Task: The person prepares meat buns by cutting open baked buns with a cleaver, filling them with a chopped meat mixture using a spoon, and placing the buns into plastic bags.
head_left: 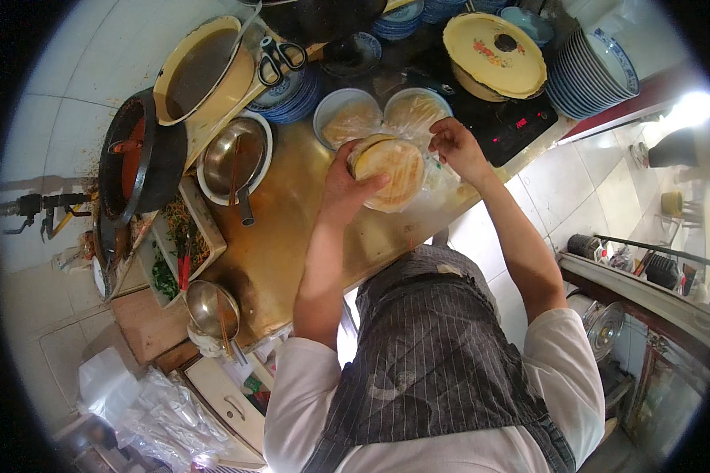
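Observation:
My left hand point(345, 188) is closed around a round, pale-tan bundle point(394, 180) in clear plastic, its thumb pressed over the front. A yellowish curved edge shows at its upper left; I cannot tell whether it is a bowl or a stack of flat food. Close by on the right, my right hand point(459, 150) has its fingers curled beside loose clear plastic point(440, 180); what they grip, if anything, is too small to make out. Just beyond the bundle stand two bowls, the left bowl point(320, 118) and the right bowl point(447, 109), each with plastic-covered pale food inside.
On the left stand a cream pot point(166, 83) of dark liquid, a black pot point(143, 181) with red contents, and a metal ladle point(247, 213) in a basin. Scissors point(272, 65) lie near stacked plates. Behind are a lidded yellow pot point(472, 47), an induction cooker point(521, 135) and more plates point(588, 75).

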Demonstrator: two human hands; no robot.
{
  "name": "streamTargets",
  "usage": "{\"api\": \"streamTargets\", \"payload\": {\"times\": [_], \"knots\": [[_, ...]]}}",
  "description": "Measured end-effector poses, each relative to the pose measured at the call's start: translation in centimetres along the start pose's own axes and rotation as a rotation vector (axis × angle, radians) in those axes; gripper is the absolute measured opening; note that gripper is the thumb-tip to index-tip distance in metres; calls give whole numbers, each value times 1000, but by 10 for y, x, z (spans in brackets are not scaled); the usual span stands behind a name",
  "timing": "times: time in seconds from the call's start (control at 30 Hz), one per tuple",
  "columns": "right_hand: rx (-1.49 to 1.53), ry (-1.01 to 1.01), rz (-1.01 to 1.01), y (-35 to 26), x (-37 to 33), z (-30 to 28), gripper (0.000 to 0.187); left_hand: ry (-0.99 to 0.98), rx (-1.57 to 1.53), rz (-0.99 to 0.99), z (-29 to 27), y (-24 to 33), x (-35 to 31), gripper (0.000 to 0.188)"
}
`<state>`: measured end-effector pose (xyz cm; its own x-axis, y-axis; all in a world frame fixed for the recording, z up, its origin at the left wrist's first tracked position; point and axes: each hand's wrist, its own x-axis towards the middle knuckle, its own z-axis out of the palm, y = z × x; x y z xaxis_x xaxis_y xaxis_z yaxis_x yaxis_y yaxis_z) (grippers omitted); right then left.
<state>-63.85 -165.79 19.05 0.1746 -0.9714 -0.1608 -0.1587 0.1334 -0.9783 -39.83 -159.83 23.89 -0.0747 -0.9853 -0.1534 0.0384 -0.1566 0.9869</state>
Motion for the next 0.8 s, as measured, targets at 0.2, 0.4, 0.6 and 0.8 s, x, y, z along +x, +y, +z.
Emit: {"api": "streamTargets", "payload": {"times": [0.2, 0.4, 0.6, 0.8], "knots": [[-269, -78, -175, -22, -39, -22, 29, 146, -185, -89, -11, -14, -11, 67], [-405, -25, -93, -24, -96, -27, 38, 259, -262, -64, -19, -25, -24, 60], [-266, 48, -149, -12, -109, -18, 31, 176, -304, -143, -8, -32, -29, 57], [-379, -126, -248, -19, -88, -23, 33, -223, -715, -387, 26, -39, -5, 58]]}}
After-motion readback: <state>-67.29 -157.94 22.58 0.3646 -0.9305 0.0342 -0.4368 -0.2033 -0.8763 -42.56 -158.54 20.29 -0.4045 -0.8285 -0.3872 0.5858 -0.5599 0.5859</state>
